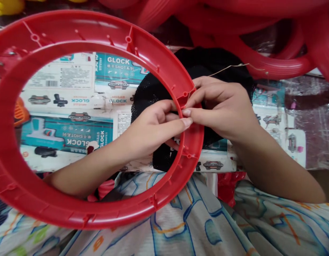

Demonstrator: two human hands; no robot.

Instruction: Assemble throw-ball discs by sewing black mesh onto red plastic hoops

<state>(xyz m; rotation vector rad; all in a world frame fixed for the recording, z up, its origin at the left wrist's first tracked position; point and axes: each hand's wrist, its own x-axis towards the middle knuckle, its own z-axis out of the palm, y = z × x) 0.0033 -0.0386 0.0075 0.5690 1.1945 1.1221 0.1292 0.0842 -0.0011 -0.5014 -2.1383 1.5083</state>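
Over a printed board (74, 94), red ring (100, 30) cut off at left, open room inside, ribbed hollow facing camera, roughly round, long axis hard to tell, black mesh (207, 64) behind, left hand (163, 122) and right hand (220, 105) pinching its right rim.

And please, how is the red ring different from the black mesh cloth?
The red ring is glossy and looks rigid, with ribs and small posts; the black mesh cloth is dull, creased and pierced with tiny holes. The left hand and right hand have fingers on the ring, while the cloth lies behind it, over printed cardboard. The ring shows almost whole; the cloth is partly hidden. Each is one plain colour.
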